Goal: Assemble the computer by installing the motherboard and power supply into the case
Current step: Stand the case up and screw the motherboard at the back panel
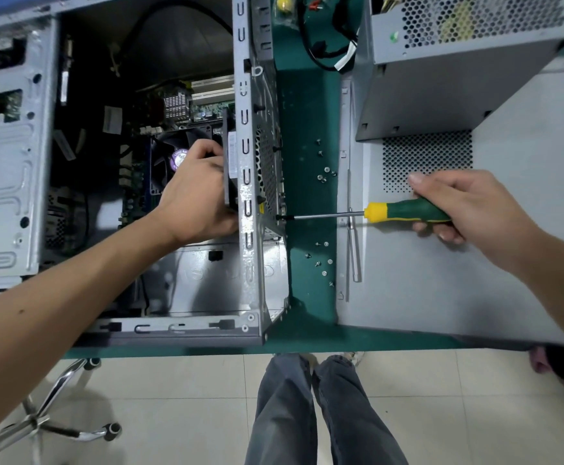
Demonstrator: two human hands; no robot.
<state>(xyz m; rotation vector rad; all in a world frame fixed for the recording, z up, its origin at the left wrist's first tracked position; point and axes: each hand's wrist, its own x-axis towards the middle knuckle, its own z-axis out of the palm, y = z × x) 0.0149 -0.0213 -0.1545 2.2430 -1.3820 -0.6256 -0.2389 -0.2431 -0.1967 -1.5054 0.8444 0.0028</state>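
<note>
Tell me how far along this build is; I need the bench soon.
Done: the motherboard lies inside the case. In hand: the left hand holds a fan against the rear wall while the right hand drives the screwdriver. Left: the power supply sits outside.

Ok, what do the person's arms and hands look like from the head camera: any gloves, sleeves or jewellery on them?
Both arms are bare as far as the frame shows: no sleeves in view. The left hand and right hand wear no gloves, and no rings, watch or wristband are visible. Fingernails look short and unpainted.
</note>
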